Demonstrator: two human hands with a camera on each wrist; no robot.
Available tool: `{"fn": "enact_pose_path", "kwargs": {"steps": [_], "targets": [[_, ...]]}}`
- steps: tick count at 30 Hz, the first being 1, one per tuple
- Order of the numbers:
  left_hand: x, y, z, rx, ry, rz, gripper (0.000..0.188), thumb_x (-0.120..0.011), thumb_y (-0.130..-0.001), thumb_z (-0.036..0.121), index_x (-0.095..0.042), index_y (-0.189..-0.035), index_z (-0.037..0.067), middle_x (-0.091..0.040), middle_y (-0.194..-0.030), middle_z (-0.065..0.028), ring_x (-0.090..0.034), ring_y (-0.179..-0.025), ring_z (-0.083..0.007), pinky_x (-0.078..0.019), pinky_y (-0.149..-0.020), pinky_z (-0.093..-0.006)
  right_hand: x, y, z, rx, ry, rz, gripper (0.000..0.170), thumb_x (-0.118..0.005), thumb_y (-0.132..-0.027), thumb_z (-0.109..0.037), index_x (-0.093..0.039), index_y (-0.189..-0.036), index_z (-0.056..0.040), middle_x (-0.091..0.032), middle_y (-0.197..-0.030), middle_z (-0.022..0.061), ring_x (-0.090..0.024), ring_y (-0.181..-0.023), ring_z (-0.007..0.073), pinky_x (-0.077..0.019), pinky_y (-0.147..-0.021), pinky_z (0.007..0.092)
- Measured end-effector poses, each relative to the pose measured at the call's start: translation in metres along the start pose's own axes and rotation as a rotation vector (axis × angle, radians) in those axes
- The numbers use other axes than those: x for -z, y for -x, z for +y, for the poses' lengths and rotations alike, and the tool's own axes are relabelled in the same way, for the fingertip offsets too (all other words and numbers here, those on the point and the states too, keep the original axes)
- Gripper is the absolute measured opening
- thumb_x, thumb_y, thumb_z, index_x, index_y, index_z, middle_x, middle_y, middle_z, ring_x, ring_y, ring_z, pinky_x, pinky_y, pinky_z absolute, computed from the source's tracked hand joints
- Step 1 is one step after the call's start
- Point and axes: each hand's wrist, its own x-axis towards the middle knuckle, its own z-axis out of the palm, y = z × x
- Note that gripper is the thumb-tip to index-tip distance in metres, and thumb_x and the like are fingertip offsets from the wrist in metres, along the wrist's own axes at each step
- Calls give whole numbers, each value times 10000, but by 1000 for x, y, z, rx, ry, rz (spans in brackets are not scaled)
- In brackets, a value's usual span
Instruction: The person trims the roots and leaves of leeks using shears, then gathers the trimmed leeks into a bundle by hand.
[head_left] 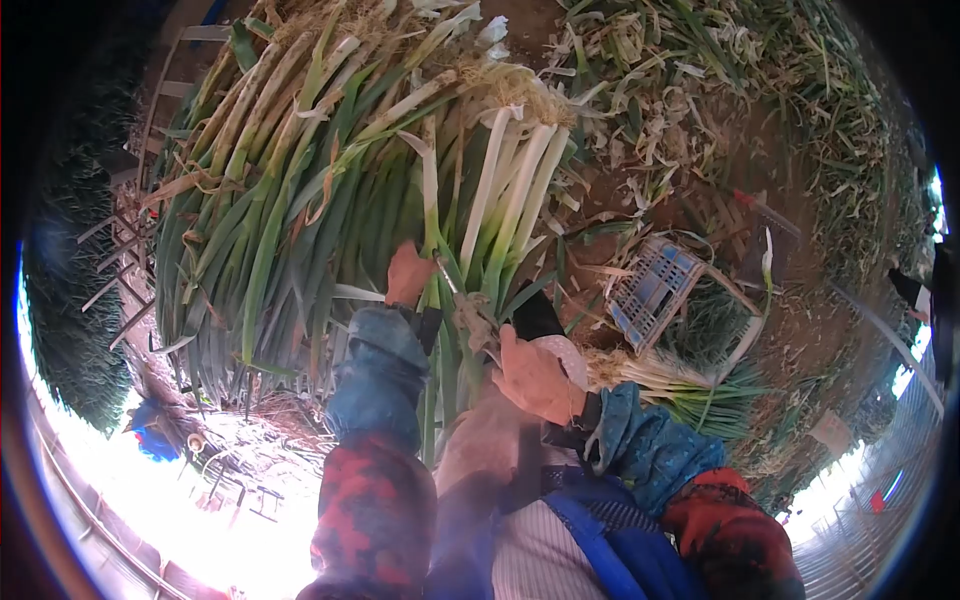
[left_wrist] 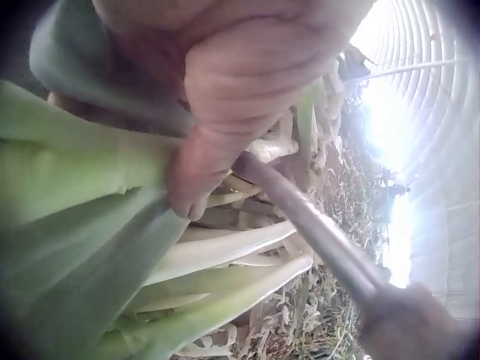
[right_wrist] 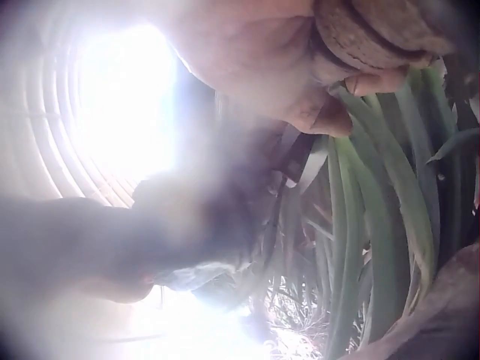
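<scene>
My left hand [head_left: 407,275] grips a leek [head_left: 430,195] where its pale stalk turns green; the left wrist view shows the thumb pressed against this thick stalk [left_wrist: 112,161]. In my right hand [head_left: 537,375] is a narrow metal tool with a brown wrapped handle [head_left: 474,322]. Its metal shaft [left_wrist: 315,229] slants toward the left hand, the tip hidden behind the thumb there. Fingers curl round the wrapped handle [right_wrist: 367,34] in the right wrist view. Several trimmed, whiter leeks [head_left: 515,190] lie just beyond the hands, roots pointing away.
A large heap of untrimmed leeks [head_left: 270,180] spreads to the left. On the right stands a plastic crate [head_left: 655,290], with a bundle of leeks [head_left: 700,395] beside it. Cut leaf scraps [head_left: 680,130] cover the ground at the far right.
</scene>
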Motion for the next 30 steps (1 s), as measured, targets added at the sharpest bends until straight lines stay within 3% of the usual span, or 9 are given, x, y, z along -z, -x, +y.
{"fn": "enact_pose_path", "kwargs": {"steps": [8, 13, 15, 17, 20, 23, 24, 29, 30], "targets": [[1, 32, -5, 14, -108, 87, 492, -729, -626, 314, -581, -965, -10, -627, -949, -235, -597, -939, -382, -462, -790, -437, 2, -8, 0, 108, 45, 101, 337, -558, -789, -163, -371, -983, 39, -574, -675, 221, -601, -613, 405, -488, -524, 470], [-14, 72, -51, 13, -10, -13, 388, -667, -656, 293, -638, -949, 40, -649, -879, -197, -622, -878, -344, -475, -750, -427, 2, -17, -11, 29, 40, 59, 277, -524, -798, -142, -395, -962, 40, -587, -662, 200, -610, -628, 393, -488, -546, 484], [-25, 87, -87, -123, -33, -70, 379, -652, -662, 282, -650, -954, 41, -653, -852, -191, -628, -843, -338, -477, -737, -419, 6, -48, -9, -8, 56, 77, 254, -514, -798, -130, -401, -955, 34, -594, -676, 203, -612, -638, 394, -490, -555, 484], [-19, 107, -74, 59, 183, -126, 369, -634, -666, 270, -661, -948, 33, -655, -791, -176, -638, -768, -324, -482, -700, -407, 2, -76, -2, -65, 105, 96, 232, -506, -796, -120, -406, -945, 27, -599, -685, 203, -614, -643, 393, -493, -559, 478], [-26, 121, -75, 123, 295, -142, 350, -624, -670, 252, -657, -933, 23, -652, -785, -179, -639, -735, -327, -485, -672, -398, 3, -65, -4, -9, 66, 137, 227, -506, -788, -114, -405, -936, 24, -605, -685, 203, -618, -639, 392, -499, -574, 480], [-41, 125, -90, -51, 356, -94, 270, -581, -699, 157, -615, -878, -42, -581, -671, -63, -541, -617, -141, -431, -570, -285, -9, -24, -7, 19, 68, 34, 336, -533, -770, -136, -384, -1008, 48, -583, -679, 231, -597, -620, 412, -487, -551, 485], [-38, 129, -85, -4, 415, -114, 273, -581, -700, 159, -614, -881, -42, -581, -676, -62, -538, -619, -140, -430, -572, -288, -9, -19, -10, 36, 64, 4, 390, -543, -763, -146, -373, -1046, 61, -576, -687, 243, -586, -620, 423, -480, -550, 490], [-32, 141, -77, 215, 547, -211, 272, -580, -702, 164, -612, -888, -32, -575, -700, -43, -527, -623, -145, -427, -576, -300, -15, -74, -13, 5, 93, 56, 289, -540, -762, -129, -385, -949, 29, -584, -681, 236, -603, -644, 422, -491, -562, 488], [-27, 147, -69, 164, 513, -176, 269, -580, -701, 164, -612, -887, -28, -573, -703, -39, -524, -621, -144, -425, -574, -298, -14, -89, -12, 16, 103, 83, 276, -539, -762, -127, -387, -934, 25, -588, -681, 233, -607, -650, 420, -494, -564, 485]]}}
